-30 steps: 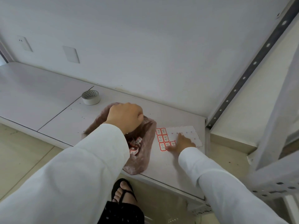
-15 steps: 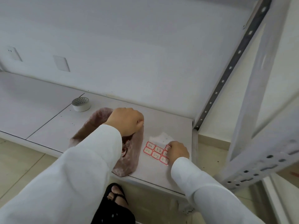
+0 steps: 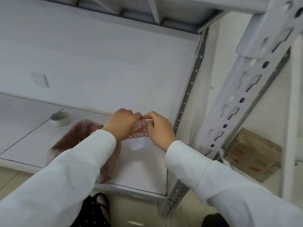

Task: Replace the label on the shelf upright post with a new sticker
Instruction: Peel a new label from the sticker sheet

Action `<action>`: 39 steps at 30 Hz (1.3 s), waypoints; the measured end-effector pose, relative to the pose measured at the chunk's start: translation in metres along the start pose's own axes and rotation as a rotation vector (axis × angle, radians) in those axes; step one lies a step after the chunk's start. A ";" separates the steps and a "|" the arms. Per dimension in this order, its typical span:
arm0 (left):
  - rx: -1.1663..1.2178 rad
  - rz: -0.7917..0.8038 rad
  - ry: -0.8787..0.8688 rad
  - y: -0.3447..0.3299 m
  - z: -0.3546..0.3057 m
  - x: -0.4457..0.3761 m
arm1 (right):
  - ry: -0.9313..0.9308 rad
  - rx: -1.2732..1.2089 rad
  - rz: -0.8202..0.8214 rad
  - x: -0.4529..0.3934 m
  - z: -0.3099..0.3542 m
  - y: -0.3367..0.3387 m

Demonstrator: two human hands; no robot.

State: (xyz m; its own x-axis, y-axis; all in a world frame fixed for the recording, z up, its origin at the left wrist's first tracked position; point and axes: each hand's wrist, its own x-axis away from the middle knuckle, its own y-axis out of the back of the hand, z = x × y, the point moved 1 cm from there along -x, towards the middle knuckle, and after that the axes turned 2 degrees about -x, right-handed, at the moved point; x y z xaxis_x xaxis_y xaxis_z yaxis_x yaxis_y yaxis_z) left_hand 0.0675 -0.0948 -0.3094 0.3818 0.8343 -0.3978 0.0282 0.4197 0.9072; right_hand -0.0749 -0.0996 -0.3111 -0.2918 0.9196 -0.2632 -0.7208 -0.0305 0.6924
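A white sheet of red-bordered stickers (image 3: 140, 135) is held up above the white shelf board (image 3: 144, 169), between both hands. My left hand (image 3: 122, 125) pinches its upper left part, and my right hand (image 3: 159, 128) grips its right side with the thumb at the top edge. The fingertips of both hands meet at the top row of stickers. The grey slotted upright post (image 3: 236, 102) rises at the right, close to the camera. No label shows on the visible part of the post.
A brownish plastic bag (image 3: 72, 141) lies on the shelf under my left forearm. A roll of tape (image 3: 60, 118) sits farther left. Another perforated upright (image 3: 188, 99) stands at the back corner. A cardboard box (image 3: 252, 153) is behind the post.
The sticker sheet has been lifted off the shelf. My left hand left the bag and joined my right hand on the sheet. The camera tilted up and right.
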 end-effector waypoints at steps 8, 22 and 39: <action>0.336 -0.018 0.286 0.017 -0.019 0.002 | 0.042 -0.117 -0.096 0.012 0.002 0.025; 0.420 0.092 0.340 0.025 -0.021 0.002 | 0.105 0.108 -0.013 0.012 0.006 0.046; 0.857 0.173 0.564 0.030 -0.017 0.014 | 0.152 0.141 0.064 0.014 0.009 0.041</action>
State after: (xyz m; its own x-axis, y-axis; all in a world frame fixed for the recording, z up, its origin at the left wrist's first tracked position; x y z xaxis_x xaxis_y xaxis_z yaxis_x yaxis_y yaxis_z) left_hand 0.0576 -0.0647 -0.2899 -0.0380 0.9975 -0.0591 0.7452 0.0677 0.6634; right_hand -0.1024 -0.0839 -0.2805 -0.4335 0.8475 -0.3064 -0.6057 -0.0222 0.7954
